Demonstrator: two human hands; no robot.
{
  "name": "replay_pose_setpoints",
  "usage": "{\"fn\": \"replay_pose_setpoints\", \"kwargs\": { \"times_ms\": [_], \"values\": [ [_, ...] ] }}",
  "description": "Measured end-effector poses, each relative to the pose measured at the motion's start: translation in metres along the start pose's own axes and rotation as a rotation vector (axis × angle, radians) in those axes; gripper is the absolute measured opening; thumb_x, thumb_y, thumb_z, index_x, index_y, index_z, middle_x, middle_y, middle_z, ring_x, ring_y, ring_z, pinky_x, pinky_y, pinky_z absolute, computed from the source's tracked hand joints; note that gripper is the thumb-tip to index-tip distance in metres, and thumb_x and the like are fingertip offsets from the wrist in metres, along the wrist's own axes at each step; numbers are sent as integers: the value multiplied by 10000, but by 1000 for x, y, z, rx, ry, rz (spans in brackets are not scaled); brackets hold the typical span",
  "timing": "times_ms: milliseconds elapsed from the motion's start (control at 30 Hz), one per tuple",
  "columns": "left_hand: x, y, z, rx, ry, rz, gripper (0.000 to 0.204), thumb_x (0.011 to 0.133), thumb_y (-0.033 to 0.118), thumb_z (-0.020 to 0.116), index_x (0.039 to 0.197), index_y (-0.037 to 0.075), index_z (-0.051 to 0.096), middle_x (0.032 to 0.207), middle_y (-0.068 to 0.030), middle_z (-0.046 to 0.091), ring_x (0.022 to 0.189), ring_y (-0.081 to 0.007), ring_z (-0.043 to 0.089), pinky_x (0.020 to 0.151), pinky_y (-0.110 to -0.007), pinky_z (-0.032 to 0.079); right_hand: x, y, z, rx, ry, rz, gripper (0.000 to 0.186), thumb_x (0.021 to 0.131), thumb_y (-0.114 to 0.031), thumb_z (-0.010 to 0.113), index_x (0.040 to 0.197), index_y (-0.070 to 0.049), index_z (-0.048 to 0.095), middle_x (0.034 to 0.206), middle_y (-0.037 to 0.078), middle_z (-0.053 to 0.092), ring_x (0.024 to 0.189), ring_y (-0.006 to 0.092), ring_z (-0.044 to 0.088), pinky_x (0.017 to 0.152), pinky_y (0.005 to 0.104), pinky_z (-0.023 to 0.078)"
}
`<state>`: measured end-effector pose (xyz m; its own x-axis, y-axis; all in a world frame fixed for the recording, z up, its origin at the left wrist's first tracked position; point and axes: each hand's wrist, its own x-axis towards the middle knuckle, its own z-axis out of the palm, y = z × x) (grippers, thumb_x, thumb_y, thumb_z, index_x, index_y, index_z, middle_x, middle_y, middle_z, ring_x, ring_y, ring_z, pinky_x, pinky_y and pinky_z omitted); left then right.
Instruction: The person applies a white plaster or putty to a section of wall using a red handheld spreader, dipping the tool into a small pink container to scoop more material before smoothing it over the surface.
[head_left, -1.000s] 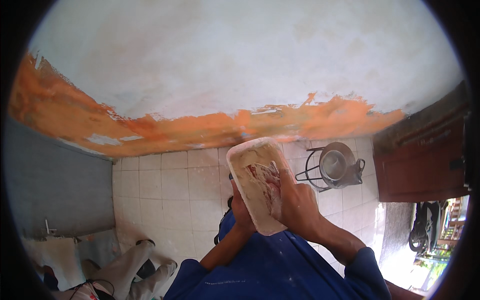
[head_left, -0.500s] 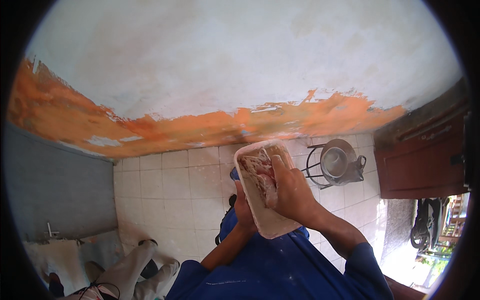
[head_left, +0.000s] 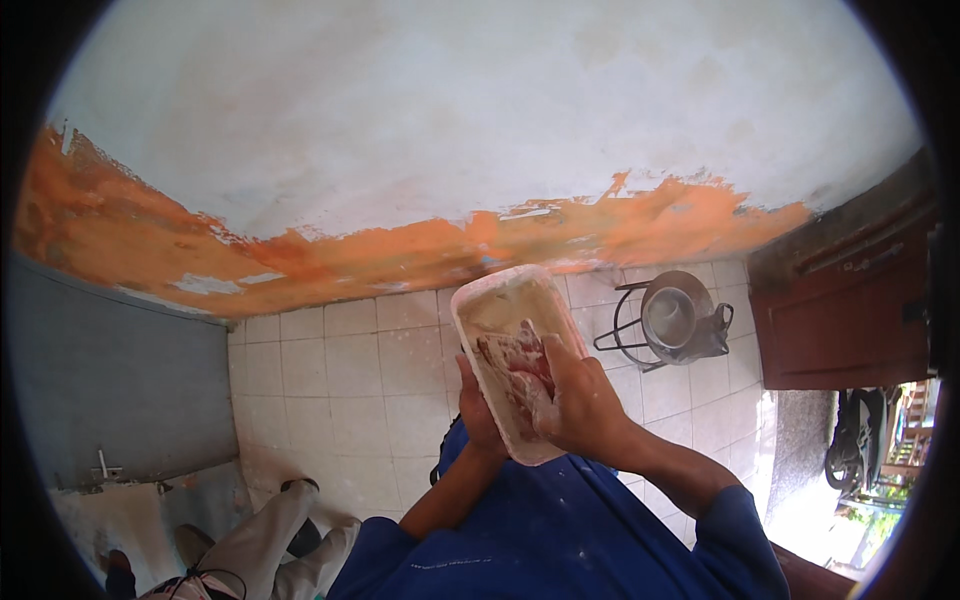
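The long, shallow tray [head_left: 463,318] is held up in front of the blue shirt [head_left: 520,530], over the tiled floor [head_left: 350,410], its near end close to the wearer's body. The left hand [head_left: 482,412] holds it along its left side, thumb up the outer wall; the other fingers are hidden below. The right hand [head_left: 585,400] is closed around a smeared, reddish tool [head_left: 530,367] that sits inside the tray (its exact shape is lost under the coating). The tray looks like stiff, light plastic, though the pale paste [head_left: 505,305] in it probably adds weight and could make it tip toward a fuller end. That paste seems soft and sticky, so a coated rim would likely be slippery; the outer wall and underside, near mid-length, look the surest hold. For the tool, the end under the right palm seems best, as the smeared part may slide in the fingers.
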<state>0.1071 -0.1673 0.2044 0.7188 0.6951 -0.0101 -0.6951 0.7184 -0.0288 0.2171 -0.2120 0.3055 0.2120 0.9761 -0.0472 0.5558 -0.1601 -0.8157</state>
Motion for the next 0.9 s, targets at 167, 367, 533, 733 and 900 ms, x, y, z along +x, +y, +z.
{"fn": "replay_pose_setpoints", "kwargs": {
  "times_ms": [167, 367, 533, 733, 900],
  "values": [
    [0, 0, 4, -5, 0, 32, 683, 925, 593, 286, 1341, 57, 364, 1286, -158, 480, 1148, -312, 502, 976, -458, 421, 8, -6, 2, -35, 70, -6, 360, 739, -31, 610, 1039, 71, 440, 799, 241, 632, 761, 418, 618, 655, 450, 502],
    [3, 4, 14, 65, 30, 56, 596, 954, 506, 286, 1360, 72, 333, 1303, -147, 451, 1164, -302, 482, 989, -449, 407, -8, -29, -36, -115, 74, 31, 278, 815, -19, 576, 1049, 77, 460, 876, 218, 663, 786, 370, 655, 624, 359, 540],
    [4, 6, 14, 194, 200, 92, 582, 958, 478, 273, 1372, 71, 307, 1321, -153, 425, 1178, -310, 467, 982, -458, 409, -14, -17, -28, -125, 143, 67, 272, 812, 2, 582, 1042, 85, 463, 879, 222, 661, 787, 377, 652, 613, 347, 535],
    [5, 4, 7, 181, 207, 81, 575, 955, 468, 268, 1373, 76, 312, 1316, -149, 432, 1173, -313, 472, 977, -455, 415, -19, -2, -10, -216, 170, -2, 376, 783, -11, 614, 1086, 105, 423, 788, 227, 647, 636, 383, 639, 504, 384, 508],
    [6, 1, 17, 204, 224, 113, 573, 958, 479, 265, 1361, 79, 333, 1293, -144, 455, 1158, -304, 484, 976, -446, 416, -17, -4, -4, -306, 193, 2, 505, 699, -53, 673, 1107, 91, 412, 629, 215, 587, 514, 378, 595, 445, 414, 471]
  ]
}}
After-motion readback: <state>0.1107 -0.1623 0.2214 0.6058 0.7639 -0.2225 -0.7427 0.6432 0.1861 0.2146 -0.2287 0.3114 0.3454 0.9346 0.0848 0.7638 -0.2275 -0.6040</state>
